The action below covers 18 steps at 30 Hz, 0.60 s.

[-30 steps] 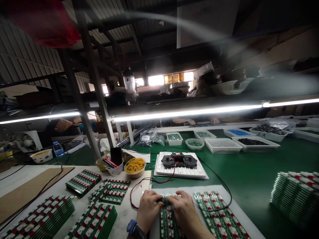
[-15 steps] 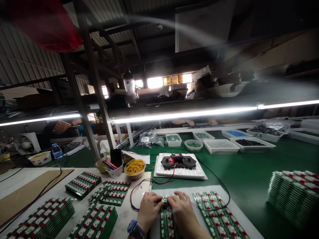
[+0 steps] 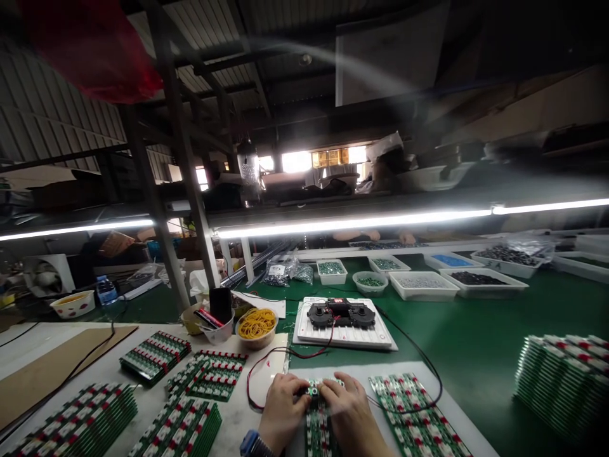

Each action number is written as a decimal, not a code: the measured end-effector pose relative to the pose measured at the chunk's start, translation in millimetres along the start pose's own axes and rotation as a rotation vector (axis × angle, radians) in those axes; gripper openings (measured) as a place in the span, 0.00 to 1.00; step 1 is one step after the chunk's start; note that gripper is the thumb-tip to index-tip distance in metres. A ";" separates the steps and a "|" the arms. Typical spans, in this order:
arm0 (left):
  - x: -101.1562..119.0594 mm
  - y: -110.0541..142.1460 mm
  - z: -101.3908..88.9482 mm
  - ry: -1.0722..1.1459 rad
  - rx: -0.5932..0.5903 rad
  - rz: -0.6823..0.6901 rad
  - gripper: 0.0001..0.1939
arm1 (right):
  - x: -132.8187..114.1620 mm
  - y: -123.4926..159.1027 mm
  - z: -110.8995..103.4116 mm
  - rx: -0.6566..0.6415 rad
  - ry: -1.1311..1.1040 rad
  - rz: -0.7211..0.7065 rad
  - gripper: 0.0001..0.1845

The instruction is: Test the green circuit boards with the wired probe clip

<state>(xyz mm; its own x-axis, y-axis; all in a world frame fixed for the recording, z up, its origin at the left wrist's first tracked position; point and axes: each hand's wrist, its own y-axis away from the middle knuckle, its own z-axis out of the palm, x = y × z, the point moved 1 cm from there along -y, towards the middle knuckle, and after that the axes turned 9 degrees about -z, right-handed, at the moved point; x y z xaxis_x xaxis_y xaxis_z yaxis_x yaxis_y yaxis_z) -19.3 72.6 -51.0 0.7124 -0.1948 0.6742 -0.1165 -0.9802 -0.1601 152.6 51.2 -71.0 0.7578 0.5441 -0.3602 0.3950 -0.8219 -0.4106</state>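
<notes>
My left hand (image 3: 280, 406) and my right hand (image 3: 345, 406) rest side by side at the bottom centre, fingers curled down on the far end of a narrow green circuit board strip (image 3: 318, 431). Between the fingertips sits a small dark part (image 3: 313, 391) on the strip; who grips it I cannot make out. A blue watch (image 3: 250, 442) is on my left wrist. Red and black wires (image 3: 266, 355) run from my hands up to a black test fixture (image 3: 341, 313) on a white ribbed tray (image 3: 342, 335).
Stacks of green boards lie left (image 3: 155, 357), lower left (image 3: 71, 425), right of my hands (image 3: 413, 419) and far right (image 3: 566, 381). A bowl of yellow rubber bands (image 3: 257, 325), white parts trays (image 3: 421, 284) and another person's hands (image 3: 375, 236) sit beyond on the green table.
The view has tilted up slightly, so everything sits lower in frame. My hands stay on the strip's end; the fixture's red light seen half a second ago is out.
</notes>
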 end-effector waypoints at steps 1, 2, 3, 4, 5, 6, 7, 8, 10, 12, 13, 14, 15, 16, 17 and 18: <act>0.3 0.1 -0.2 -0.002 0.001 0.004 0.11 | 0.1 0.2 -0.2 0.004 0.002 0.002 0.22; 0.6 0.4 -0.4 -0.003 0.002 0.006 0.11 | -0.2 0.2 -0.7 0.008 0.003 0.002 0.22; 0.9 0.7 -0.6 -0.005 0.004 0.006 0.11 | -0.7 0.2 -1.4 0.009 0.004 0.001 0.21; 1.2 1.1 -0.7 -0.007 0.006 0.005 0.11 | -1.4 0.2 -2.2 0.009 0.003 0.000 0.21; 1.5 1.6 -0.9 -0.009 0.010 0.002 0.11 | -2.1 0.1 -3.0 0.007 0.002 -0.002 0.21; 1.7 2.0 -1.0 -0.010 0.012 0.000 0.11 | -2.7 0.0 -3.9 0.004 0.001 -0.002 0.21; 1.9 2.4 -1.0 -0.012 0.013 -0.003 0.11 | -3.3 -0.2 -4.8 0.001 0.001 0.000 0.21; 2.0 2.7 -0.8 -0.014 0.013 -0.005 0.11 | -3.8 -0.6 -5.7 -0.003 0.002 0.002 0.21; 2.0 3.1 -0.3 -0.016 0.011 -0.011 0.11 | -5.0 -1.8 -8.0 -0.012 0.006 0.009 0.21; 2.2 3.4 0.5 -0.021 0.020 -0.013 0.12 | -6.6 -3.3 -11.2 -0.035 0.010 0.027 0.21; 2.5 3.5 0.7 -0.027 0.031 -0.010 0.12 | -7.7 -4.0 -13.3 -0.049 0.010 0.037 0.21; 3.0 3.6 0.9 -0.037 0.043 -0.006 0.12 | -9.0 -4.6 -15.6 -0.061 0.009 0.051 0.22; 3.6 3.6 0.8 -0.050 0.052 -0.005 0.12 | -10.5 -5.1 -18.3 -0.065 0.008 0.063 0.22; 4.2 3.6 0.7 -0.064 0.054 -0.008 0.13 | -12.1 -5.6 -21.1 -0.065 0.007 0.072 0.22; 4.8 3.4 0.3 -0.075 0.051 -0.015 0.13 | -13.8 -6.2 -23.8 -0.065 0.009 0.073 0.22; 5.2 3.1 -0.1 -0.084 0.042 -0.024 0.13 | -15.4 -6.9 -26.3 -0.072 0.018 0.067 0.21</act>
<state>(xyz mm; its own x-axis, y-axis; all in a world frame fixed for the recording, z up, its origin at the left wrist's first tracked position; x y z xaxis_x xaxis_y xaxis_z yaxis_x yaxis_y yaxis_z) -16.0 68.5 -47.9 0.7704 -0.1657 0.6156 -0.0704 -0.9819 -0.1761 151.8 44.1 -40.6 0.7929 0.4849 -0.3691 0.3789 -0.8666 -0.3247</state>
